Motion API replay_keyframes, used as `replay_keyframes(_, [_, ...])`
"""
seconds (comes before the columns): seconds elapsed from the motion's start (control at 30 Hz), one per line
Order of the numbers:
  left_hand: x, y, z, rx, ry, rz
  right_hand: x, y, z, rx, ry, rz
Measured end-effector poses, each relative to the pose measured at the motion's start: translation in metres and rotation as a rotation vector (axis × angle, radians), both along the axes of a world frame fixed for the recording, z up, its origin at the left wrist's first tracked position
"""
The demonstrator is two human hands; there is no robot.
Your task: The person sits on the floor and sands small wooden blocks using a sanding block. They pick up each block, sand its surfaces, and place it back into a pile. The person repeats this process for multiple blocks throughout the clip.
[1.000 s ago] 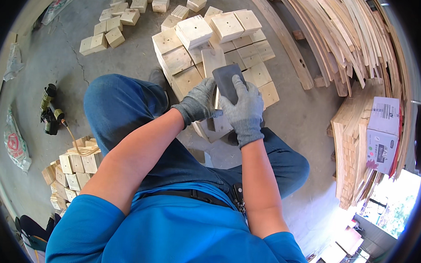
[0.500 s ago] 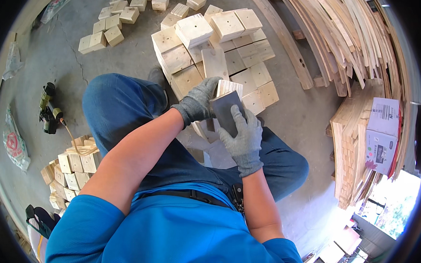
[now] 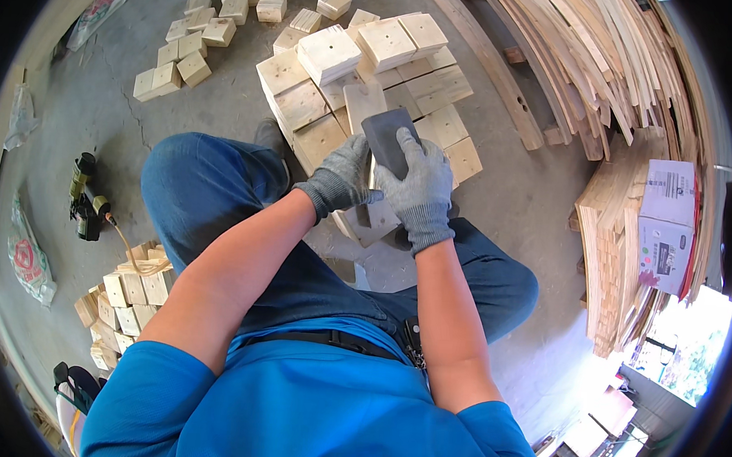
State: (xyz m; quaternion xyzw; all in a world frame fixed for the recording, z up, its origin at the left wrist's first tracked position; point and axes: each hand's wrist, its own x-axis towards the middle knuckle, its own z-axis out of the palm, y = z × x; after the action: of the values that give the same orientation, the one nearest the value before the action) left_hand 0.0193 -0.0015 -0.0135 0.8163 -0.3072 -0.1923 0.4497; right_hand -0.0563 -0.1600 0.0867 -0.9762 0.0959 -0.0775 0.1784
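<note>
Left of the wooden block stack lies a power tool, perhaps parked for reach. Above the stack's near end, the left hand is curled, its grip hidden so I cannot tell what it holds, while the right hand clasps a dark grey slab, fingers spread across its face, apparently for steady control.

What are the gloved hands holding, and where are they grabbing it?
The right hand grips a flat dark grey block by its right side and near end. The left hand curls beside it; what that one holds is hidden.
</note>
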Motion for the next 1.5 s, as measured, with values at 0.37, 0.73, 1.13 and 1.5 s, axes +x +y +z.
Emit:
replay_keyframes(0.37, [0.001,-0.006,-0.028,-0.061,-0.101,-0.019,-0.059,0.009,0.008,0.028,0.035,0.077])
replay_keyframes(0.73, [0.001,-0.004,-0.009,-0.114,0.035,-0.001,-0.083,0.01,0.004,0.02,-0.001,0.088])
replay_keyframes(1.13, [0.001,-0.001,0.001,-0.03,-0.025,-0.01,0.009,-0.001,0.004,0.022,0.003,-0.008])
replay_keyframes(1.5, [0.001,-0.004,-0.009,-0.105,0.061,-0.004,-0.088,0.011,0.006,0.038,0.026,0.08])
